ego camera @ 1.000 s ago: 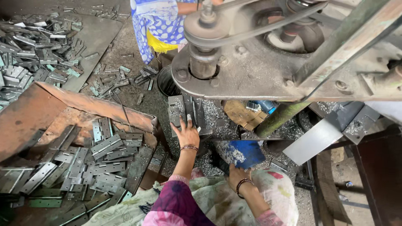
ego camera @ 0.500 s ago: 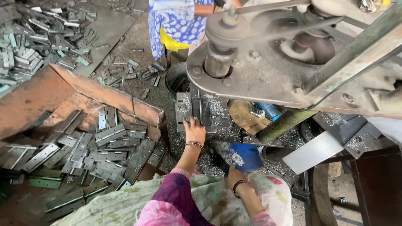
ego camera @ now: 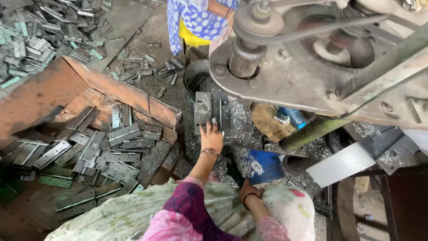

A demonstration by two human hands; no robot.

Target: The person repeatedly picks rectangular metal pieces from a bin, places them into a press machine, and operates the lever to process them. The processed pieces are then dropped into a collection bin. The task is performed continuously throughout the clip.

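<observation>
Resting left hand (ego camera: 211,138) on grey die block (ego camera: 214,114)

Your left hand (ego camera: 211,137) lies flat on a gray metal block (ego camera: 215,114) — it sits under the big machine, dusted with shiny metal bits. Your right hand (ego camera: 249,191) rests low on the white cloth sack (ego camera: 285,209) in your lap — fingers curled into it.

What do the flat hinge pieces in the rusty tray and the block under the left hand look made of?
Grey flat hinge pieces: apparently bare sheet steel, dull sheen, some greenish. Dark rectangular block touched by the left hand: likely solid steel, matte, dusted with shavings. Rust-brown tray: corroded iron or steel.
</observation>
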